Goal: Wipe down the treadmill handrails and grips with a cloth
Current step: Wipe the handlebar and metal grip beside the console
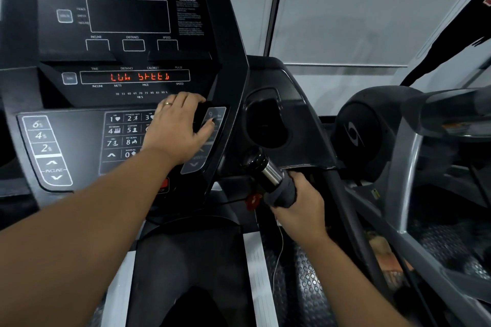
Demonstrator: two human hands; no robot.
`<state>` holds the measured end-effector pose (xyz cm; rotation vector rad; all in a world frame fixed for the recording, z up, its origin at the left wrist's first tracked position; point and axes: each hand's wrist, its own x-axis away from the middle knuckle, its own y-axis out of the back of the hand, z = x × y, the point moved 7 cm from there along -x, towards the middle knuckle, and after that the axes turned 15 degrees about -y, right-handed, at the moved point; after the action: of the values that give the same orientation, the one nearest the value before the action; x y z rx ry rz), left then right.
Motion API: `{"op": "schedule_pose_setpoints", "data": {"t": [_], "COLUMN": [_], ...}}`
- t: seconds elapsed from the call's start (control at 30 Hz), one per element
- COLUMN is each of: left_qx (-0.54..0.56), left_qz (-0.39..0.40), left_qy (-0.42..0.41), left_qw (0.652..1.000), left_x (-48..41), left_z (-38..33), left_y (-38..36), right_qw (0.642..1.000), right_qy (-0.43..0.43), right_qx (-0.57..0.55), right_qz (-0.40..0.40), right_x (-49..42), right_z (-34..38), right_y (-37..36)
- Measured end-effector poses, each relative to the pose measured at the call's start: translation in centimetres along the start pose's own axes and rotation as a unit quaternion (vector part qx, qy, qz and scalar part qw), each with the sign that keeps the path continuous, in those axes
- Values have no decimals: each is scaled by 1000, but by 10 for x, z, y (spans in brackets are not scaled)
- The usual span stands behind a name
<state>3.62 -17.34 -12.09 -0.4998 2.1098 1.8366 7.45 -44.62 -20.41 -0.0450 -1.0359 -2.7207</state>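
The treadmill's right hand grip (256, 160) juts toward me below the console, with a black end cap and a chrome sensor band (271, 173). A dark grey cloth (285, 191) is wrapped round the grip just behind the chrome. My right hand (303, 207) grips the cloth and the grip together. My left hand (176, 129) reaches onto the console's right side. Its fingers curl over a small black thing (200, 117) with the thumb beneath; I cannot tell what that thing is.
The console (127, 16) shows "LOW SPEED" in red (140, 76). A number keypad (121, 135) and incline keys (45, 148) lie left of my hand. A cup holder (265, 122) sits right of it. A red safety clip (252, 200) hangs below. Another machine (414, 141) stands at the right.
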Motion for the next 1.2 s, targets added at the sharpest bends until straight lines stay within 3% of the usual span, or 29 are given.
{"op": "schedule_pose_setpoints", "data": {"t": [0.07,0.13,0.33,0.67,0.9,1.03,1.2], "left_qx": [-1,0,1,-20,-30,-23,25], "left_qz": [4,6,3,24,43,46,84], "left_qy": [-2,-4,-5,-17,-20,-19,-35], "left_qw": [1000,1000,1000,999,998,998,996], "left_x": [0,0,0,-1,-2,-2,-15], "left_z": [-1,-1,1,1,-2,0,9], "left_y": [0,0,-2,-3,-4,-4,0], "right_qw": [998,996,998,983,936,940,979], "right_qy": [-7,1,21,158,295,270,87], "right_qx": [24,45,60,97,169,201,138], "right_qz": [-63,-73,18,-19,-95,-58,124], "right_x": [3,3,0,2,16,6,-18], "right_z": [-5,-11,14,114,134,141,138], "right_y": [1,-2,0,-7,-15,-19,-20]}}
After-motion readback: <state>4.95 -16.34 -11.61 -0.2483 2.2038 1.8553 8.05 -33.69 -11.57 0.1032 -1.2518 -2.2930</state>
